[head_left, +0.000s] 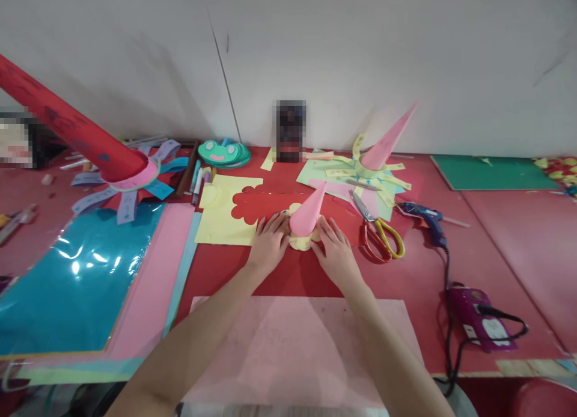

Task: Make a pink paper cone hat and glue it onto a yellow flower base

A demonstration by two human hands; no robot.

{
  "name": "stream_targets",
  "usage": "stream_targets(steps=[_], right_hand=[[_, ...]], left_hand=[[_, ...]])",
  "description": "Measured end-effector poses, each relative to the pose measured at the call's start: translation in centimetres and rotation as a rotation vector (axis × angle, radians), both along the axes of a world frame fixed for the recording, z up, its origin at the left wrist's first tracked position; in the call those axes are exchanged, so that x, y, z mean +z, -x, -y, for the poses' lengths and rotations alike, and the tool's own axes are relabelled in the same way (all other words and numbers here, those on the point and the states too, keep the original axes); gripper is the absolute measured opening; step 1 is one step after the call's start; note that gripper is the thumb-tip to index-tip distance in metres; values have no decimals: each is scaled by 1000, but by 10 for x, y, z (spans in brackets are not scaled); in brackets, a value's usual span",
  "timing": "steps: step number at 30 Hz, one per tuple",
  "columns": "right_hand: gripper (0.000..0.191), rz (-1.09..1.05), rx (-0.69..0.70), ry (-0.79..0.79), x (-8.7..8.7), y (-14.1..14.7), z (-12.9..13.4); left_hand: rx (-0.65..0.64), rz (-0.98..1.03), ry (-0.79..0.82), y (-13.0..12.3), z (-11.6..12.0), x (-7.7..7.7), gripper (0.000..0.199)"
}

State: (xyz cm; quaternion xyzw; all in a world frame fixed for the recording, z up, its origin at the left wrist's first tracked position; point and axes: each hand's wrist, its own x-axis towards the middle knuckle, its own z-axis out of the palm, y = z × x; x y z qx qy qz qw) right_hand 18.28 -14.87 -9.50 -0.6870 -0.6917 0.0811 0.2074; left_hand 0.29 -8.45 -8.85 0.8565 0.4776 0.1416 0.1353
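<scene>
A pink paper cone (307, 214) stands with its tip leaning right on a pale yellow scalloped paper base (299, 243). My left hand (270, 241) lies along the left side of this base, fingers stretched forward and touching its edge. On the other side, my right hand (334, 247) rests flat with fingers extended, against the base beside the cone. Beneath them is a red paper sheet (265, 205) with a scalloped left end, overlapping a pale yellow sheet (220, 225). Where the fingertips meet the base is partly hidden.
Right of my hands lie scissors (383, 240) and a blue glue gun (426, 219), its cord running to a purple box (482, 321). Behind stands another pink cone (390, 142) with yellow strips. A large red tube (90, 134) and a blue glossy sheet (81, 279) are left.
</scene>
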Motion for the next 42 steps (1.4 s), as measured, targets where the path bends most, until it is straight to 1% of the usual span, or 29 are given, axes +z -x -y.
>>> stream_targets(steps=[7, 13, 19, 27, 33, 38, 42], right_hand=[[52, -13, -16, -15, -3, 1, 1], [59, -39, -95, -62, -9, 8, 0], [56, -15, -92, -13, -14, 6, -1], [56, 3, -91, 4, -12, 5, -1], [53, -30, -94, -11, -12, 5, -2], [53, -33, -98, -5, -8, 5, -1], [52, -66, -94, -38, -5, 4, -2]], left_hand=[[6, 19, 3, 0, 0, 1, 43], [11, 38, 3, -1, 1, 3, 44], [11, 56, -19, -2, 2, 3, 49], [19, 75, -30, -3, 2, 2, 52], [18, 77, -37, -3, 2, 3, 52], [16, 78, -15, -2, 2, 2, 50], [18, 86, 26, -1, 1, 2, 48]])
